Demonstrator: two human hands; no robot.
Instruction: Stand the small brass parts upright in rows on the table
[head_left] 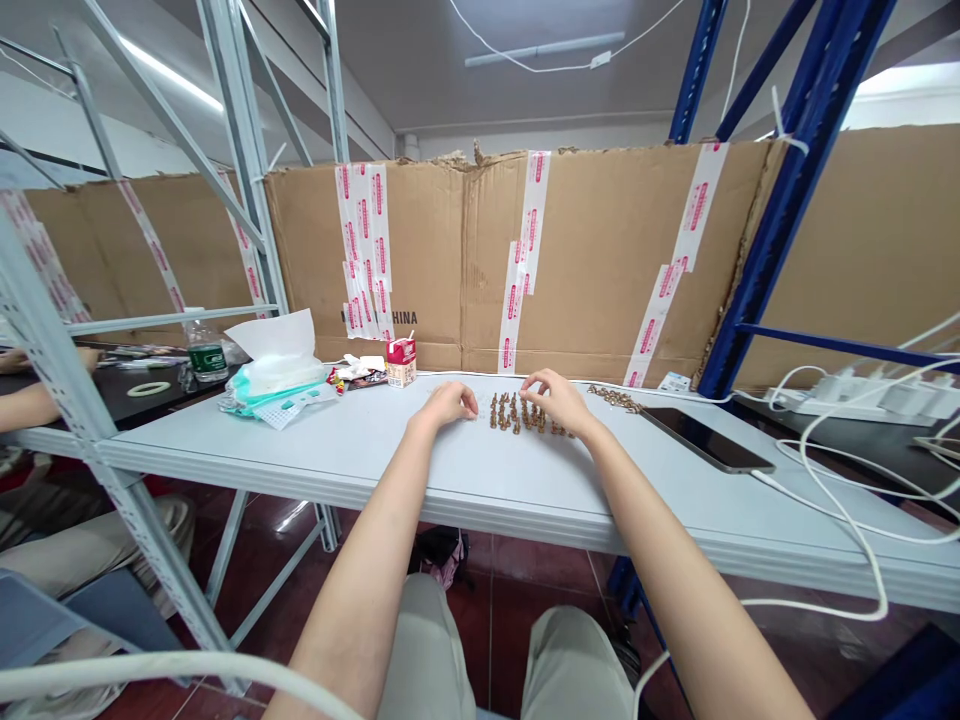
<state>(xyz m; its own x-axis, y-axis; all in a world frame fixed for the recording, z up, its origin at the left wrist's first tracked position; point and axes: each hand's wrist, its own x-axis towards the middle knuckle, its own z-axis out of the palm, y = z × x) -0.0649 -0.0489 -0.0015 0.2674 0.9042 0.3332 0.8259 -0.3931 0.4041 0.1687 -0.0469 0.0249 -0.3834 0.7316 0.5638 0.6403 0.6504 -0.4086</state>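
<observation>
Small brass-coloured metal pieces (505, 411) stand upright in short rows on the grey table; at this size I cannot tell their exact kind. Just left of the rows, my left hand (450, 402) rests low over the table with its fingers curled together. Whatever its fingertips hold, if anything, is hidden. Above the right part of the rows is my right hand (559, 402), thumb and fingers brought together in a pinch, its contents too small to make out. A loose heap of similar brass-coloured pieces (616, 400) lies to the right of that hand.
A dark tablet (705, 438) lies to the right, near white cables and a power strip (862, 395). At the left are a tissue pack (277, 365), wrappers (358, 372) and a red drink carton (401, 362). Cardboard (600, 250) walls the back. Another person's arm (34, 408) shows far left.
</observation>
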